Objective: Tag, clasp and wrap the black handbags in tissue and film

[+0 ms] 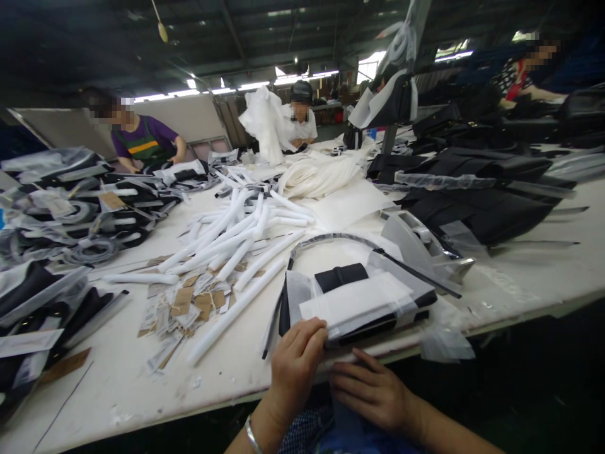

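Your right hand (371, 389), fingers slightly apart, is just off the near edge of the bench (113, 384); can't tell if it grips. Your left hand (299, 358) curls at the near-left corner of the bag (341, 275), pinch unclear. Bag lies along that edge, white wrap (362, 299) on top. Tags (184, 301) left of it, tubes (224, 247) beyond.

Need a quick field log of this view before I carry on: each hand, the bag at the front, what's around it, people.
Left hand: fingertips at near left corner of white sheet; firmness of grip unclear
Right hand: lower, by the table's near edge, fingers extended; hold unclear
Black bag: lying near the edge, white sheet over it
Left of bag: white tubes, loose tags
Far left: pile of wrapped black items
Right: stacked black pieces
People: three others, beyond the bag
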The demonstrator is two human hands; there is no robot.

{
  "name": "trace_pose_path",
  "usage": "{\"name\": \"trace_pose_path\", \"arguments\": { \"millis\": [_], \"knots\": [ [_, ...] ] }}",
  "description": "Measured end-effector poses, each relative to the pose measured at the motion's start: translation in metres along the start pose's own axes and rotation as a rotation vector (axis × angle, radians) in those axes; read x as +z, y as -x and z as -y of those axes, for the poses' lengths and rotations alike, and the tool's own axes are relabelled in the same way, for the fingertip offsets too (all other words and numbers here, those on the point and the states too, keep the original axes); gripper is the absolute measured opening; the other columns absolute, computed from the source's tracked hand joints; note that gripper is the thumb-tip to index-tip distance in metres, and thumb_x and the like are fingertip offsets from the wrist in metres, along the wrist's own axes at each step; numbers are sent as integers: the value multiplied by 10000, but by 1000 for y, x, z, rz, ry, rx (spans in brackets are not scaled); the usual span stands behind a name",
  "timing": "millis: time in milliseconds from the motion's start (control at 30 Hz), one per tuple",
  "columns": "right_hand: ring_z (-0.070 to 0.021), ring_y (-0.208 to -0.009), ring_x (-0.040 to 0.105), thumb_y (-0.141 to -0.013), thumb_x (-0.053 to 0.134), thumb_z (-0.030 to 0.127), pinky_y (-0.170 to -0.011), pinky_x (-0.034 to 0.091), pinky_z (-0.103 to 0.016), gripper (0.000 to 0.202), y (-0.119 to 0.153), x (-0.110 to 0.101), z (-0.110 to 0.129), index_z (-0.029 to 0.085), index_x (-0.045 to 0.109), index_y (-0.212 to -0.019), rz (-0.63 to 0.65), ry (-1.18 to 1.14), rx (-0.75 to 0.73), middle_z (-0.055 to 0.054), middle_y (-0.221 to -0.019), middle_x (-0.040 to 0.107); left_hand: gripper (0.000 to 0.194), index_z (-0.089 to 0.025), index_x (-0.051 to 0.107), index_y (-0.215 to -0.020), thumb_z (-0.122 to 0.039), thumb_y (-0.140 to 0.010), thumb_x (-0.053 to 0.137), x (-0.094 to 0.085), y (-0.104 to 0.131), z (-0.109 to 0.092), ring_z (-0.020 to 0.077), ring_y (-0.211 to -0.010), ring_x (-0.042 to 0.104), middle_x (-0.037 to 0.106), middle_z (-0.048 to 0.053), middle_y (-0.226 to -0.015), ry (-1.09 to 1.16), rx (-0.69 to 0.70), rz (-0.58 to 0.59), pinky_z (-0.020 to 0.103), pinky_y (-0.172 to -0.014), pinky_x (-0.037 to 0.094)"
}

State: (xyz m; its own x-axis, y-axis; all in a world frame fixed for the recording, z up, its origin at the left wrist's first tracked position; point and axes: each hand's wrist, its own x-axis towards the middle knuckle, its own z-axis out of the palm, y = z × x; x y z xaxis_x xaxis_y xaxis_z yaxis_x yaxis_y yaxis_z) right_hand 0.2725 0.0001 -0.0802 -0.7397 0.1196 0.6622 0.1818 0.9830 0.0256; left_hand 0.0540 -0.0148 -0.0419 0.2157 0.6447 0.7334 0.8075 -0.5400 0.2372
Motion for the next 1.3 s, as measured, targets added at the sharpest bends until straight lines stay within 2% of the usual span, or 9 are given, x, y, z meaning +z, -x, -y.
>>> {"name": "trace_pose_path", "arguments": {
  "millis": [100,167,333,500,667,767,967,1133,1300],
  "knots": [
    [-192,-1119,689,-998,494,117,-1091,481,-409,241,-13,-8,10,116,718,-1086,1,-110,37,-75,-1071,779,179,-170,654,-1052,-90,-968,518,2,2,0,201,-1051,674,735,66,-1089,-20,10,-21,355,-959,557],
    [-197,-1080,708,-996,479,106,-1032,538,-388,254,-17,-12,20,93,706,-1109,7,-147,64,-99,-1069,776,183,-168,657,-1055,-89,-970,516,3,3,-1,208,-1055,673,736,67,-1089,-28,21,-35,365,-954,562],
    [-173,-1043,723,-997,505,135,-1016,541,-336,230,-19,-13,40,118,714,-1092,-26,-168,133,-82,-1031,787,188,-172,667,-1062,-83,-968,530,3,2,-2,193,-1072,669,741,57,-1089,-33,39,-45,354,-972,558],
    [-173,-1012,736,-1023,442,187,-985,556,-306,275,-26,-27,39,131,706,-1079,-55,-206,157,-80,-1000,793,170,-185,674,-1040,-115,-982,530,2,-1,-3,187,-1064,680,750,44,-1073,-32,50,-43,349,-967,565],
    [-168,-973,747,-970,428,123,-938,586,-292,322,-57,-61,14,161,673,-1175,-40,-227,233,-84,-1044,786,183,-185,678,-1046,-134,-995,510,2,0,-2,191,-1042,694,757,44,-1055,-33,69,-54,351,-945,580],
    [-177,-902,751,-943,473,115,-878,592,-305,311,-81,-68,-11,191,704,-1138,-30,-203,313,-64,-996,792,195,-183,678,-1050,-145,-1002,493,2,1,-2,192,-1033,699,754,54,-1055,-28,64,-67,360,-944,583],
    [-194,-856,702,-836,594,130,-770,539,-302,248,-113,-46,-60,257,778,-942,198,-266,688,-5,-895,780,258,-168,672,-993,-120,-1006,419,7,5,0,191,-991,713,748,79,-1046,-29,-2,-107,340,-953,579],
    [-189,-786,624,-826,705,226,-688,439,-286,55,-124,-29,-77,226,699,-772,378,-123,906,6,-782,697,224,-180,672,-1033,-160,-986,453,16,20,12,186,-1003,723,751,87,-1075,-34,7,-94,279,-914,594],
    [-148,-691,616,-776,766,274,-611,355,-249,195,-136,-26,-94,230,639,-917,560,-200,991,49,-770,695,331,-200,673,-1124,-48,-893,492,20,22,15,180,-984,734,764,70,-1049,-63,11,-110,262,-910,592]
  ]
}}
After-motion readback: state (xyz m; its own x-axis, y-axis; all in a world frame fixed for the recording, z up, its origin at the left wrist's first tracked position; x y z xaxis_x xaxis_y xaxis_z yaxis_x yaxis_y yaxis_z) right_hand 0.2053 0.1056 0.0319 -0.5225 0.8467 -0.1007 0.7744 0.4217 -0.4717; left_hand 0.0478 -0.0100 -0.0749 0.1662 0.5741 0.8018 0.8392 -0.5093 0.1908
